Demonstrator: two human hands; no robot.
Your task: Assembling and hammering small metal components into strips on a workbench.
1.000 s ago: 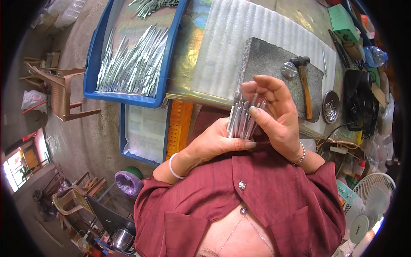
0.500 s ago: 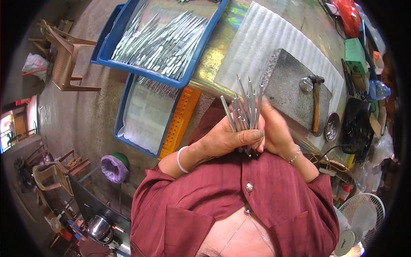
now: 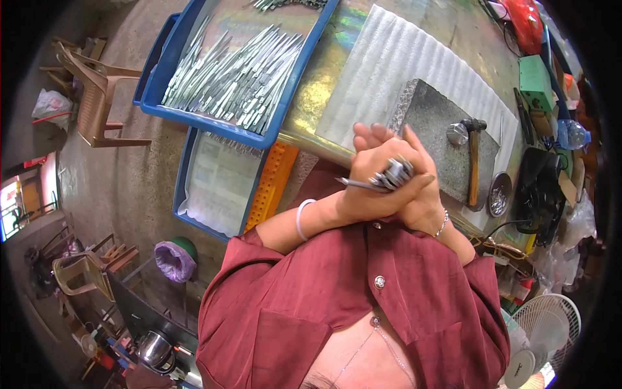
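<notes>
In front of my chest, my left hand (image 3: 370, 193) and my right hand (image 3: 421, 201) are clasped together around a bundle of slim silvery metal rods (image 3: 395, 174). The rod ends face up between the hands, and one rod sticks out to the left with a pointed tip. My left thumb lies across the near side of the bundle. Most of the rods' length is hidden inside the hands. A blue tray (image 3: 210, 124) at the upper left holds many similar metal rods (image 3: 249, 78) in loose rows.
A dark stone slab (image 3: 434, 133) rests on white foam sheeting (image 3: 382, 71), with a hammer (image 3: 474, 152) on it. Beside it stands a small dish (image 3: 499, 194) of tiny metal pieces. A second blue tray (image 3: 214, 227) and an orange crate (image 3: 271, 181) are lower left.
The bundle has tipped from upright, with points fanned out, to ends facing up compactly between the hands. Both hands have closed more tightly around it and turned.
</notes>
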